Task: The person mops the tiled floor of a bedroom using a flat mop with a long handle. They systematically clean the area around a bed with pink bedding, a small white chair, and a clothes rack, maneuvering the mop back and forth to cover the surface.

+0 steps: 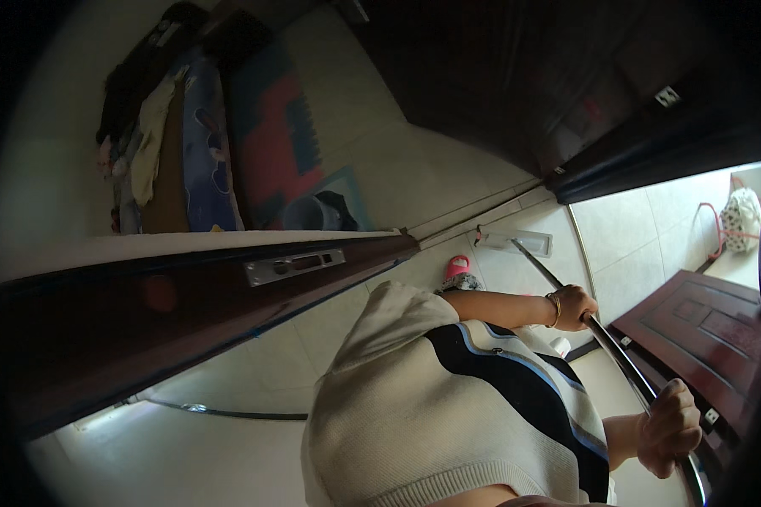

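Both my hands hold the metal pole of a flat mop, which slants from the lower right up to the floor. My left hand, with a bracelet at the wrist, wraps the pole about midway. Closer to its top end, my right hand is closed around it. The mop's flat rectangular head lies on the pale tiled floor near a doorway threshold. A pink slipper on my foot shows beside the mop head.
A dark door stands at the top, and a brown door frame with a metal strike plate runs along the left. Beyond the threshold are a coloured floor mat, a bluish container and piled cloth. A panelled brown door and a patterned bag are at right.
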A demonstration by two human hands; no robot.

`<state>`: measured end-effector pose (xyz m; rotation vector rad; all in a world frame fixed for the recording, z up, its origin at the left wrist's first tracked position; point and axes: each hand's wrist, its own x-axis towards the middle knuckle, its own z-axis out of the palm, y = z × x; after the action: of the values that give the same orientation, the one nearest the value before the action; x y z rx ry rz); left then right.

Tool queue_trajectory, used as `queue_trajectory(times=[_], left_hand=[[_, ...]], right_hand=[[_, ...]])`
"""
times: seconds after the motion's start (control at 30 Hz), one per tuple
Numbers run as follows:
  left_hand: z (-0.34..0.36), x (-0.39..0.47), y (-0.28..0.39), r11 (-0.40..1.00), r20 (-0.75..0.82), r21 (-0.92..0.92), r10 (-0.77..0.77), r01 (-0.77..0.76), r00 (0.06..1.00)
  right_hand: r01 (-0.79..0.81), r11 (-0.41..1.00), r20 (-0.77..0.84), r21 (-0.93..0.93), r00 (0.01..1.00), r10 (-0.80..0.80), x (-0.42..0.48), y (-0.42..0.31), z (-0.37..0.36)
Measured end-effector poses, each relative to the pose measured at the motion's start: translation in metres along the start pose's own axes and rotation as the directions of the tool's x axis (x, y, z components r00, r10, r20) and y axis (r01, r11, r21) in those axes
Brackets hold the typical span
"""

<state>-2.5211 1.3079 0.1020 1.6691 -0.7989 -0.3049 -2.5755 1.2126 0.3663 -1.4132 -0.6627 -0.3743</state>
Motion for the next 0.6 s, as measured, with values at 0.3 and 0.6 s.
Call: queue_trajectory(times=[0.3, 0.6], left_hand=[[-0.093, -0.020, 0.004, 0.993, -0.096, 0.058, -0.096, 0.102, 0.991], [-0.152, -0.002, -0.023, 0.967, -0.441, 0.105, -0.164, 0.232, 0.883]], right_hand=[[0.009, 0.992, 0.277, 0.127, 0.960, -0.044, 0.078, 0.032, 0.054], [-0.154, 0.943, 0.196, 0.296, 0.976, 0.098, 0.142, 0.079, 0.070]])
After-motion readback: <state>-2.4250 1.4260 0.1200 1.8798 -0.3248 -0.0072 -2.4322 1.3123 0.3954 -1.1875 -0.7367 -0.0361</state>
